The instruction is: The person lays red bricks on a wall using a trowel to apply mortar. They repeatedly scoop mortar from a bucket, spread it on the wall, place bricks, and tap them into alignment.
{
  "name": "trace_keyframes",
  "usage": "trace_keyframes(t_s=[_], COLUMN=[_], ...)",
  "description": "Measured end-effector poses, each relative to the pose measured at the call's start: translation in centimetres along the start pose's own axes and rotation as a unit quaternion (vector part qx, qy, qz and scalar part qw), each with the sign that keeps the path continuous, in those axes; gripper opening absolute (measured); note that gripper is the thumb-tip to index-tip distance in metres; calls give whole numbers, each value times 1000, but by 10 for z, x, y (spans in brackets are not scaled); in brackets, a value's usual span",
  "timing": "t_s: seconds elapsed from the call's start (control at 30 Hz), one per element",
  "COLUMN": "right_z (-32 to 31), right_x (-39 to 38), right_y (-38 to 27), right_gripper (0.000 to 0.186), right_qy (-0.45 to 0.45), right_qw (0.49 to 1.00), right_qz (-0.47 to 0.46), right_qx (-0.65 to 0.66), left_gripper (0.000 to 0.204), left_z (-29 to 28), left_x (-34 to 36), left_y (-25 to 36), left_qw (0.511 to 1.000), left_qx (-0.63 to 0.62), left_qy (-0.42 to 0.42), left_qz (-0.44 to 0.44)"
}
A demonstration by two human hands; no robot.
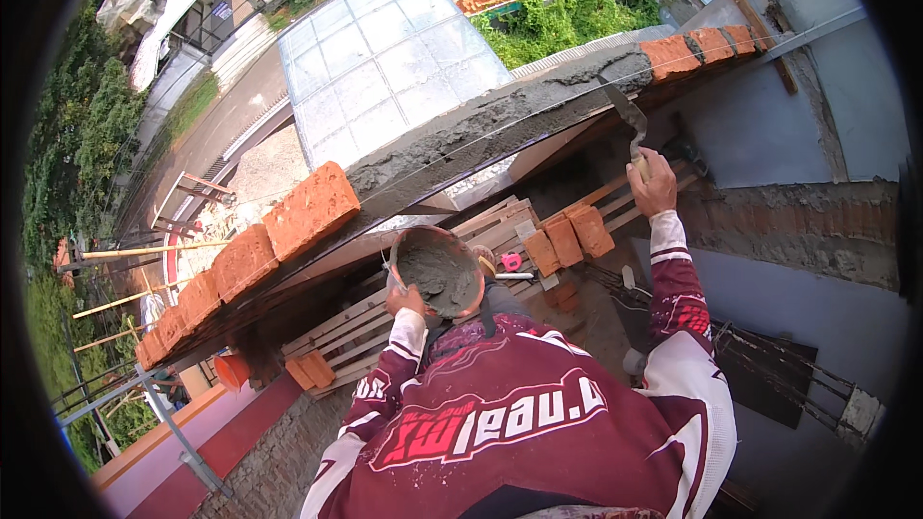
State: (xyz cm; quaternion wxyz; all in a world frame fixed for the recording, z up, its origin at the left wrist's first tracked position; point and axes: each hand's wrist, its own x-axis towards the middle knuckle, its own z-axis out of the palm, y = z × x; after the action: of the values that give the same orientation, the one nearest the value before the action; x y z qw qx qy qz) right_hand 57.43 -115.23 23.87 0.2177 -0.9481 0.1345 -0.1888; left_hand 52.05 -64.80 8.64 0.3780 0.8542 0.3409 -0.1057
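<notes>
With my left hand (pixel 405 300) I grip the near left rim of an orange bucket (pixel 478 300), close in front of my chest. Wet grey mortar (pixel 440 272) lies inside it. My right hand (pixel 653 183) is closed around the handle of a pointing trowel (pixel 627 113). The trowel's blade reaches up to the wall top, near the right end of a rough grey mortar bed (pixel 500 122). Orange bricks (pixel 312 210) are laid to the left of this bed, and more bricks (pixel 670 56) stand at its right end. A thin string runs along the wall's edge.
Below the wall, wooden slats (pixel 351 332) form a platform holding loose bricks (pixel 567 238) and a pink tape measure (pixel 511 261). An orange container (pixel 232 371) is at lower left. Beyond the wall are a translucent roof (pixel 385 48) and a drop to the street.
</notes>
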Motion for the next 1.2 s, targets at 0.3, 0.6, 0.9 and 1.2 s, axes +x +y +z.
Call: trace_keyframes(t_s=[0.3, 0.6, 0.9, 1.2], right_z=[91, 166, 146, 120], right_x=[-159, -196, -202, -216], right_y=[-126, -170, -174, -198], right_gripper=[27, 27, 38, 31], right_qy=[-434, -434, -486, -406], right_qw=[894, 890, 873, 903], right_qz=[-21, -95, -11, -135], right_qx=[-109, -99, -34, -32], left_gripper=[24, 34, 33, 34], left_z=[30, 7, -14, -6], left_x=[-7, -1, -34, -20], left_y=[28, 80, 93, 79], left_qw=[968, 930, 892, 877], left_qx=[22, -154, -244, -278], left_qy=[32, -114, -188, -201], left_qz=[247, 315, 331, 337])
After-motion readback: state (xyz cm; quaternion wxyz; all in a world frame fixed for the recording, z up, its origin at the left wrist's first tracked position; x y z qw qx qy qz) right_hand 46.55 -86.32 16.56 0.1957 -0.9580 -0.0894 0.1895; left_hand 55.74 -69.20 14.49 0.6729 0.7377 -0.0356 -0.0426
